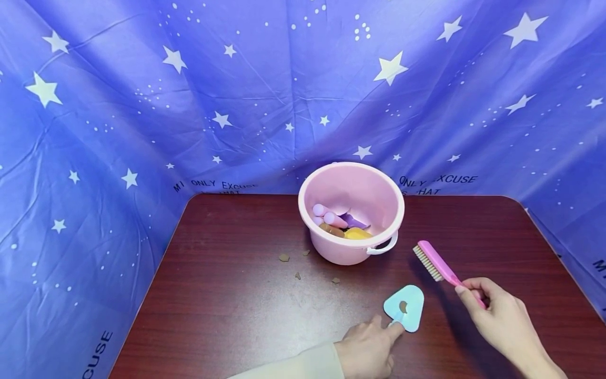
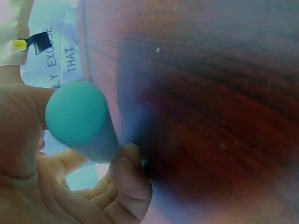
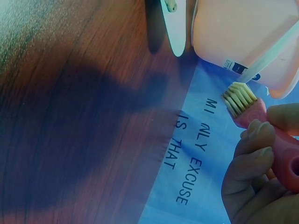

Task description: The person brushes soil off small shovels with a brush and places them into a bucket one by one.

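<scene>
In the head view my left hand grips a light-blue small shovel with a rounded triangular blade. A brown flake lies on that blade. The left wrist view shows the round teal end of the shovel's handle between thumb and fingers. To the right, my right hand holds a pink brush by its handle, its pale bristles raised above the table and apart from the shovel. In the right wrist view the brush is pinched between thumb and fingers.
Beyond the hands stands a pink bucket with a white handle, holding yellow, brown, purple and pinkish things. Several brown flakes lie on the dark wooden table left of it. A blue star-printed cloth surrounds the table.
</scene>
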Available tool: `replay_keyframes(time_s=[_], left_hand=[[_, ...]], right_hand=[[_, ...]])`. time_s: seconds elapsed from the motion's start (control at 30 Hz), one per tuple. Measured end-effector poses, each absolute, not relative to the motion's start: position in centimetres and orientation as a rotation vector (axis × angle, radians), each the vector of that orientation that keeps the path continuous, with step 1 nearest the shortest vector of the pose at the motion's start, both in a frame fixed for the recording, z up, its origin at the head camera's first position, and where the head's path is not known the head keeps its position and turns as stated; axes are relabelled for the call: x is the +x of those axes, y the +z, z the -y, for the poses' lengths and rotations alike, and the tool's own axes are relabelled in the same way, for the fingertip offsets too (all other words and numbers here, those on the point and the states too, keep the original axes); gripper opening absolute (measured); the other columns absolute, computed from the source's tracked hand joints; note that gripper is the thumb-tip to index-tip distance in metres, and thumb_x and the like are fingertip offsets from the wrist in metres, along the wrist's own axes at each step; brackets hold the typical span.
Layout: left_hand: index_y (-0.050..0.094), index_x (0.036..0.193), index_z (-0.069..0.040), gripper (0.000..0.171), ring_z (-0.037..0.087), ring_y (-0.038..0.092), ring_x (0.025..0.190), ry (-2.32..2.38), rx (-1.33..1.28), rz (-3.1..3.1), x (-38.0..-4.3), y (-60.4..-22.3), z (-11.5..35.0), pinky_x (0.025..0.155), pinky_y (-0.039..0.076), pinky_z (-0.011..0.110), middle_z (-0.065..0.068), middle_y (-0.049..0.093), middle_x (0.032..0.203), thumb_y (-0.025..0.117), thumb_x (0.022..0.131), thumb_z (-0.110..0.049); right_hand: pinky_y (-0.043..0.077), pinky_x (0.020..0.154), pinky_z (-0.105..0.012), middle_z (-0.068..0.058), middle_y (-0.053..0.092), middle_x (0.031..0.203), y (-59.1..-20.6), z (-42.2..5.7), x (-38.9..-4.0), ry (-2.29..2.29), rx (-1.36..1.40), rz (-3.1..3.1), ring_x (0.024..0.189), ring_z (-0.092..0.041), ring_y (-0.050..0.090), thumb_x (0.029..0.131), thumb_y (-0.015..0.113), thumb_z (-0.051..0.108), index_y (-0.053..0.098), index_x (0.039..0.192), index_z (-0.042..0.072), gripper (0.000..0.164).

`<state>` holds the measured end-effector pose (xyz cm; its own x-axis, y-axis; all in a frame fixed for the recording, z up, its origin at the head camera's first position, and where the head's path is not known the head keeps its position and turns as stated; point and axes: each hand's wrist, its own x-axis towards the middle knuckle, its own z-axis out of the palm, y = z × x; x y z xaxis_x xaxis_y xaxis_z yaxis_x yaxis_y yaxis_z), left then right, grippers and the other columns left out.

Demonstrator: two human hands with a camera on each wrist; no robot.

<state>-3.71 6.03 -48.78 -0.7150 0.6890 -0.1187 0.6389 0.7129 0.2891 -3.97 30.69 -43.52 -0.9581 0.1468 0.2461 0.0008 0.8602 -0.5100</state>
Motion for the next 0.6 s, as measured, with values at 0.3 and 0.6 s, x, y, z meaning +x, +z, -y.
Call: replay_keyframes(time_s=[0.3, 0.6], left_hand=[[0.046, 0.096, -0.015, 0.038, 0.007, 0.044, 0.055, 0.462, 0.922, -2.692, -3.8, -48.9, -5.4, 0.046, 0.035, 0.023, -0.007, 0.042, 0.076, 0.073, 0.070, -0.025], [0.049, 0.089, -0.015, 0.027, 0.009, 0.047, 0.056, 0.438, 0.961, -2.749, -3.9, -48.7, -4.8, 0.047, 0.035, 0.025, -0.006, 0.044, 0.074, 0.067, 0.073, -0.028]], right_hand=[[0.025, 0.049, -0.024, 0.007, 0.045, 0.068, -43.6, -30.6, -3.9, 0.762, -0.113, 2.770, 0.055, -0.003, 0.036, 0.091, 0.064, 0.028, 0.063, 0.095, 0.013, 0.015], [0.026, 0.050, -0.023, 0.007, 0.045, 0.068, -43.7, -30.5, -3.9, 0.773, -0.108, 2.760, 0.055, -0.003, 0.036, 0.091, 0.064, 0.026, 0.064, 0.095, 0.013, 0.014]])
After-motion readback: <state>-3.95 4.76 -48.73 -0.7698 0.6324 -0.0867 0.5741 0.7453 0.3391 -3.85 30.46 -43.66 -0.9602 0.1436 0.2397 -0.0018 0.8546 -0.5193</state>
